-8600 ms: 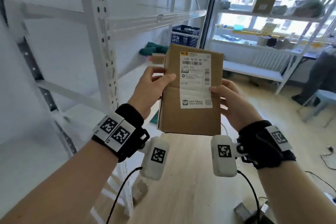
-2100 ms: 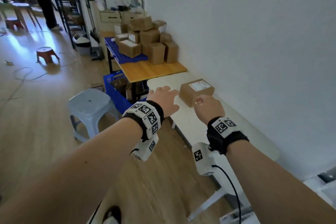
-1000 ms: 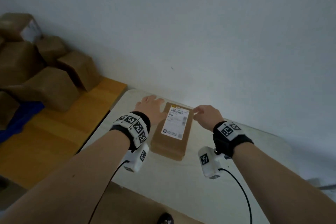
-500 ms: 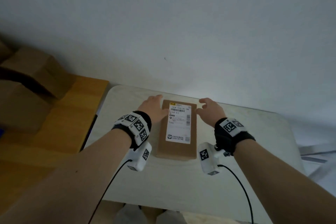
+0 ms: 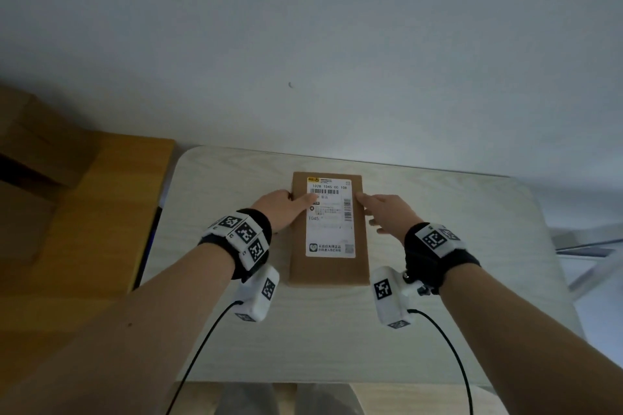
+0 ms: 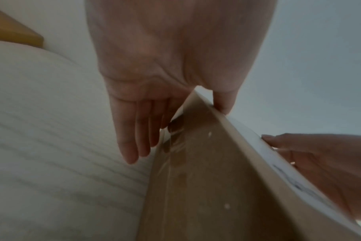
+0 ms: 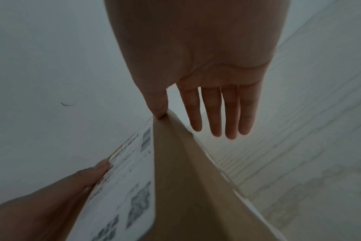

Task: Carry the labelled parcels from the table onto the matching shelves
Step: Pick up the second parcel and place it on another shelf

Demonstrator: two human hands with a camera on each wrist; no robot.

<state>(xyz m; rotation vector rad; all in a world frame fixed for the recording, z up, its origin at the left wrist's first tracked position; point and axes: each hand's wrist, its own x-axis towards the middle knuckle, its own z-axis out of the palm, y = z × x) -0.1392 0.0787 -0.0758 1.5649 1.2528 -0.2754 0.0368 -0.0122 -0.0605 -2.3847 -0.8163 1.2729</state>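
A flat brown parcel (image 5: 327, 266) with a white shipping label (image 5: 330, 229) lies lengthwise on the pale table (image 5: 455, 313), close to the wall. My left hand (image 5: 279, 209) is at its left side with the thumb laid on the label; in the left wrist view the fingers (image 6: 134, 138) run straight down beside the parcel (image 6: 206, 187). My right hand (image 5: 387, 212) is at the right side. Its thumb touches the top edge of the parcel (image 7: 185, 187), and its straight fingers (image 7: 216, 114) hover just off the side above the table.
A wooden table (image 5: 101, 212) adjoins on the left, with cardboard boxes (image 5: 27, 158) stacked on it. The white wall (image 5: 337, 44) rises right behind the parcel. A metal frame (image 5: 593, 246) shows past the table's right edge.
Both hands have drawn back along the parcel's sides and closed in, so the thumbs now lie on its top. The view has settled squarely over the parcel.
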